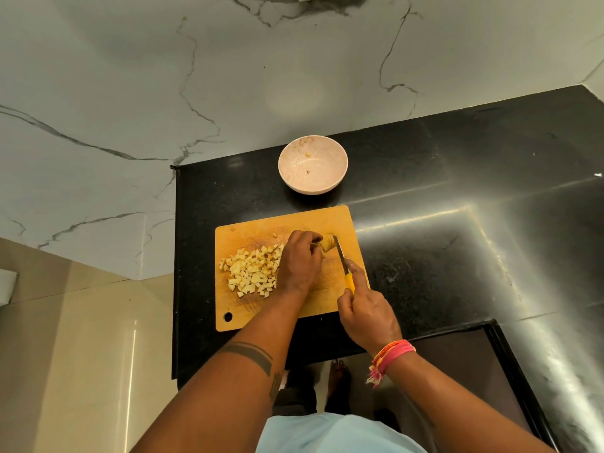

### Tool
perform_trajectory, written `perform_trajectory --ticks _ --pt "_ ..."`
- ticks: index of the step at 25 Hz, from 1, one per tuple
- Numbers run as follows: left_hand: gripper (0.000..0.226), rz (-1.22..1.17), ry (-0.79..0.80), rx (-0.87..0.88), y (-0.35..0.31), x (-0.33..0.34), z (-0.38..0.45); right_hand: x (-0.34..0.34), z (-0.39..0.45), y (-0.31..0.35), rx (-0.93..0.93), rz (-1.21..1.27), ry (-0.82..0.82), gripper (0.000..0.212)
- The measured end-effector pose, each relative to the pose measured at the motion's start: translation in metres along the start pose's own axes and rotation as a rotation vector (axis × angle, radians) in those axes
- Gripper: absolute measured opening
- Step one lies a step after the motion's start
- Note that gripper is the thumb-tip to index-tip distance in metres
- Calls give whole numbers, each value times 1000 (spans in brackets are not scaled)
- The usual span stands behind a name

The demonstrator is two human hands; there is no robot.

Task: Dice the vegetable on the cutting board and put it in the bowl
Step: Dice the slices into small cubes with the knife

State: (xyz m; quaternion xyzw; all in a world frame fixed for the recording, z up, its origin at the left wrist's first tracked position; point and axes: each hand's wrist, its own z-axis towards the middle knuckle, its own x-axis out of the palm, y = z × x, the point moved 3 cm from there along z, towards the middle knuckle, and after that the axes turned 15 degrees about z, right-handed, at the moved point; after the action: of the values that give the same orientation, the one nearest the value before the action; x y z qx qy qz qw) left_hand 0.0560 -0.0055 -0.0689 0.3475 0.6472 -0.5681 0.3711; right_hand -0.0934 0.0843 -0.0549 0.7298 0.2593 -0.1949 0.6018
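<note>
A wooden cutting board [248, 308] lies on the black counter. A heap of pale diced cubes [251, 269] covers its left half. My left hand [299, 259] curls over the uncut vegetable piece [327, 242] near the board's far right, partly hiding it. My right hand [366, 308] grips the yellow handle of a knife [343, 261]; its blade is against the piece's right end. A pinkish bowl [294, 178] sits beyond the board, holding only a couple of tiny scraps.
The black counter [457, 223] stretches to the right and ends just left of the board, above a marble-pattern floor [130, 93]. A dark recess [457, 361] lies at the near right. My feet [340, 377] show below the counter edge.
</note>
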Motion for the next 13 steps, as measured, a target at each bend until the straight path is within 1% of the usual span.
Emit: perform_trajectory --ticks 2,4,7,9,13 --pt "20 41 14 -12 6 2 -10 3 -7 0 0 -4 35 63" --pt "23 51 34 -48 10 4 -16 6 -10 -1 13 -15 73 63" --pt "44 120 75 -75 4 8 -14 8 -6 -2 29 -62 116 63" --pt "51 184 97 -80 -2 9 -11 10 -6 -1 35 -74 139 63" --pt "53 237 147 -4 4 7 -18 7 -17 -6 15 -102 187 62"
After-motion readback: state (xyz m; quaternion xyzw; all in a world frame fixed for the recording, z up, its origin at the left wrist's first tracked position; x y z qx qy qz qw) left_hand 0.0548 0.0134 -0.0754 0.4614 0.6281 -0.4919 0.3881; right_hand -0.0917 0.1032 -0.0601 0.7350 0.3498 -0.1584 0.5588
